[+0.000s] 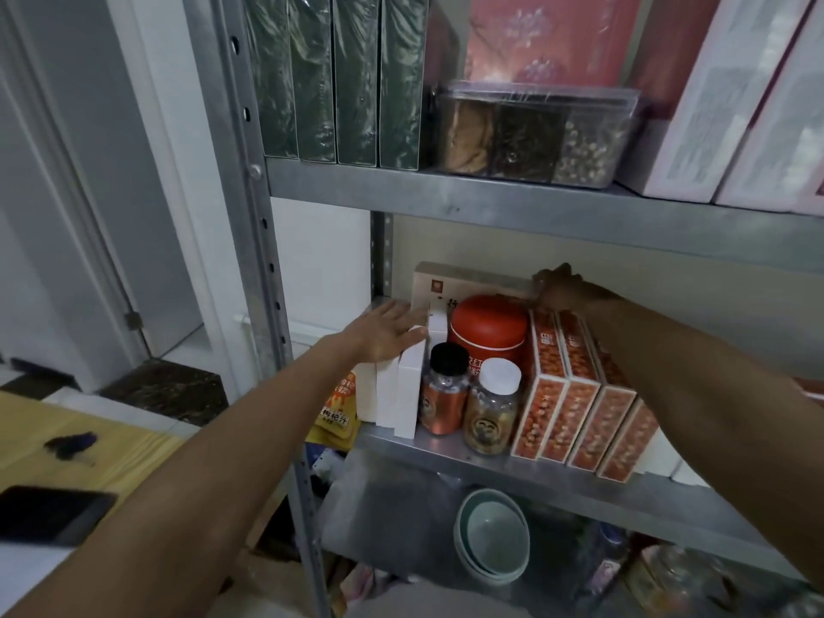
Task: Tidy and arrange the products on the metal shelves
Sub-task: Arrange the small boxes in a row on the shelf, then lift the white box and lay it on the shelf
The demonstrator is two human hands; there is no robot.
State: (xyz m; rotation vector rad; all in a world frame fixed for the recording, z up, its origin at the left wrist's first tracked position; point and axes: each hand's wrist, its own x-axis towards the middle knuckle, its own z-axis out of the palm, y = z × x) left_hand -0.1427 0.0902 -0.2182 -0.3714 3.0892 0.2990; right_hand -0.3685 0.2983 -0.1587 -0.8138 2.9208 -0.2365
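On the middle metal shelf [446, 443] my left hand [388, 332] lies flat, fingers straight, on top of the upright white boxes [401, 394] at the shelf's left end. My right hand [557, 287] reaches deep behind the row of orange patterned boxes [575, 408], its fingers curled over the top of a pale box [472, 281] standing at the back. Between the two groups stand a red round tin [488, 327], a black-capped bottle [443, 394] and a white-capped bottle [492, 408]. An orange pouch [341, 408] leans left of the white boxes.
The upper shelf [490, 202] carries dark green wrapped boxes [334, 78], a clear compartment container [535, 131], a pink box [548, 33] and white boxes [735, 104]. Below, pale green bowls [492, 535] sit nested. A wooden table [67, 439] with a phone [49, 512] is at left.
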